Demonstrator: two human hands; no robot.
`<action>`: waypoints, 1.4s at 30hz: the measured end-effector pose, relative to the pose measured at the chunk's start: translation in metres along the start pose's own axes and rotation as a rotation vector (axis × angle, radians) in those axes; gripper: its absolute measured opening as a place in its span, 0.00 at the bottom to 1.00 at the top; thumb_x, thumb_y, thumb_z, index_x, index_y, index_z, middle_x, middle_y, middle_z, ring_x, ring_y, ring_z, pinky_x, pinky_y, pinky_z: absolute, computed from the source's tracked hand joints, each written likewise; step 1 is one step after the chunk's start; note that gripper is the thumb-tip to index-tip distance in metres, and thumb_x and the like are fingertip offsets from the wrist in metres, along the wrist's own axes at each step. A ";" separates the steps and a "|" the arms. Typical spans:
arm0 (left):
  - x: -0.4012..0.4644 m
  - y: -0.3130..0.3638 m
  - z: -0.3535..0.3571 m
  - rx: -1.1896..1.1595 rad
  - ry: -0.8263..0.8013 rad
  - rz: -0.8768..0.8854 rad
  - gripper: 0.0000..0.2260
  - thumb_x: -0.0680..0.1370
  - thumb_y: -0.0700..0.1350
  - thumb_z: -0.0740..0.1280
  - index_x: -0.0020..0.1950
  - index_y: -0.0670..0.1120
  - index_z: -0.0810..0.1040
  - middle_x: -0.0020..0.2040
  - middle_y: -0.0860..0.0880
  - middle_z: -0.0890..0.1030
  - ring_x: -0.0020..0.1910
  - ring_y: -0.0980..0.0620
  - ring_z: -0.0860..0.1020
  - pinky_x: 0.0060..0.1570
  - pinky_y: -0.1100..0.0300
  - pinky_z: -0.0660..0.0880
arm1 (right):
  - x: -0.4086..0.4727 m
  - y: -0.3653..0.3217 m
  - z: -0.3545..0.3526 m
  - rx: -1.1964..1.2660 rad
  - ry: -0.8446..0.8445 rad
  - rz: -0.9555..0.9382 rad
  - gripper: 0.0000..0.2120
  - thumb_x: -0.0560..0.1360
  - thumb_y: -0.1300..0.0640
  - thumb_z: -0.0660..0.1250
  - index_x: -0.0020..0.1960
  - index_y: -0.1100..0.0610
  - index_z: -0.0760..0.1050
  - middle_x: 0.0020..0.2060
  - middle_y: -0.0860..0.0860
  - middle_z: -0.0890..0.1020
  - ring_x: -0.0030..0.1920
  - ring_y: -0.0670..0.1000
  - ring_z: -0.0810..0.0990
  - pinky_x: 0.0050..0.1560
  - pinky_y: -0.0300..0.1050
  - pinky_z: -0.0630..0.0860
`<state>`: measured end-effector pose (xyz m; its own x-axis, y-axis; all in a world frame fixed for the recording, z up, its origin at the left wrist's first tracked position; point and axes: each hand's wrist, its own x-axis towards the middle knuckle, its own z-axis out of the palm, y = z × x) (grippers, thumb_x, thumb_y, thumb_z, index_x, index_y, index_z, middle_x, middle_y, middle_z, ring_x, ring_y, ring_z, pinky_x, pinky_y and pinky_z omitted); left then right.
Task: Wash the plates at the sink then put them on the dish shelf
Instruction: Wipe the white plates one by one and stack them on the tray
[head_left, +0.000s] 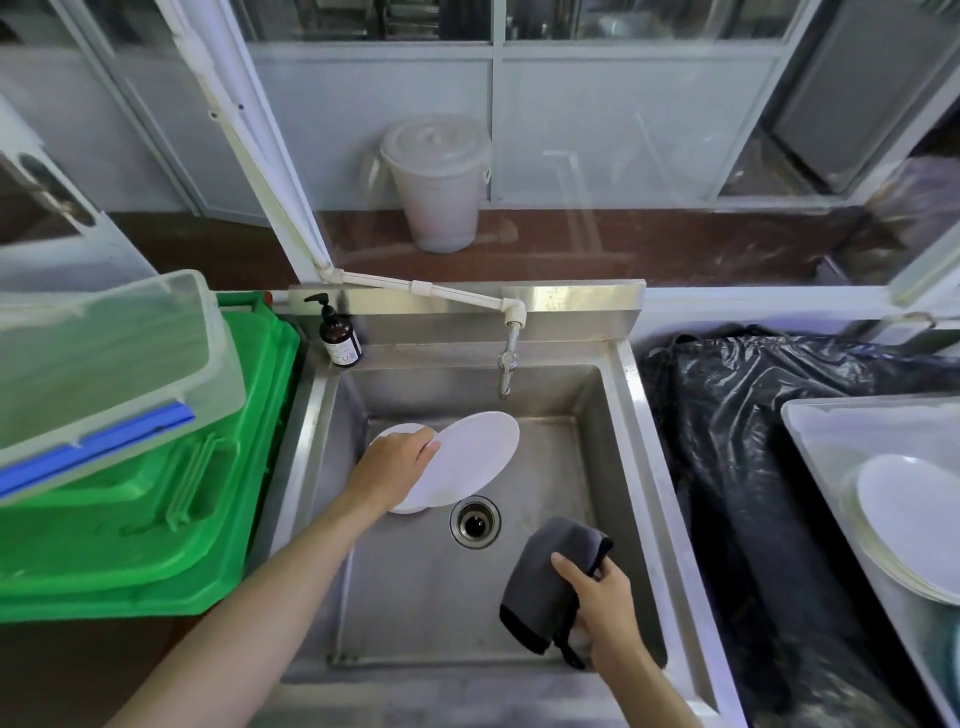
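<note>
grey cloth (550, 582) hangs folded in the right hand (605, 597), fingers curled round it, low in the sink (631, 395). further in, the left hand (392, 465) pinches the top plate (467, 457), tilted off another. a wet rim could slip and crack against steel.

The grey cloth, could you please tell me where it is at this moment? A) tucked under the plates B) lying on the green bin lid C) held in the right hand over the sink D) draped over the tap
C: the right hand grips the grey cloth above the sink, while the left hand holds the plates.
</note>
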<state>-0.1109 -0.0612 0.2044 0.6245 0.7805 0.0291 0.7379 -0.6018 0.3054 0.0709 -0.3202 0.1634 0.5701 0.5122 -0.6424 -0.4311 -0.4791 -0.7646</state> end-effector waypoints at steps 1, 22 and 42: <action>0.002 0.003 0.000 0.033 -0.010 0.013 0.14 0.87 0.49 0.59 0.50 0.42 0.78 0.46 0.40 0.84 0.44 0.36 0.80 0.39 0.52 0.60 | 0.000 -0.003 -0.002 0.010 -0.001 0.000 0.12 0.75 0.60 0.77 0.57 0.57 0.82 0.46 0.51 0.89 0.52 0.54 0.86 0.54 0.54 0.83; 0.019 0.049 0.014 0.256 -0.202 0.014 0.14 0.87 0.49 0.59 0.67 0.46 0.79 0.53 0.42 0.85 0.48 0.35 0.83 0.42 0.47 0.77 | 0.045 -0.047 -0.040 0.080 -0.087 0.039 0.13 0.78 0.59 0.74 0.60 0.54 0.75 0.49 0.49 0.83 0.51 0.53 0.81 0.51 0.53 0.81; -0.061 0.157 0.000 -1.303 0.045 -0.653 0.14 0.87 0.53 0.58 0.71 0.62 0.75 0.67 0.62 0.81 0.69 0.57 0.77 0.67 0.51 0.75 | 0.035 -0.111 -0.009 -0.391 -0.090 -0.574 0.06 0.79 0.48 0.71 0.52 0.46 0.75 0.43 0.40 0.83 0.45 0.43 0.81 0.45 0.44 0.79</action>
<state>-0.0336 -0.2032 0.2506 0.2494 0.8685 -0.4283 0.1160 0.4123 0.9036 0.1446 -0.2560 0.2263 0.5648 0.8102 -0.1569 0.2143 -0.3276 -0.9202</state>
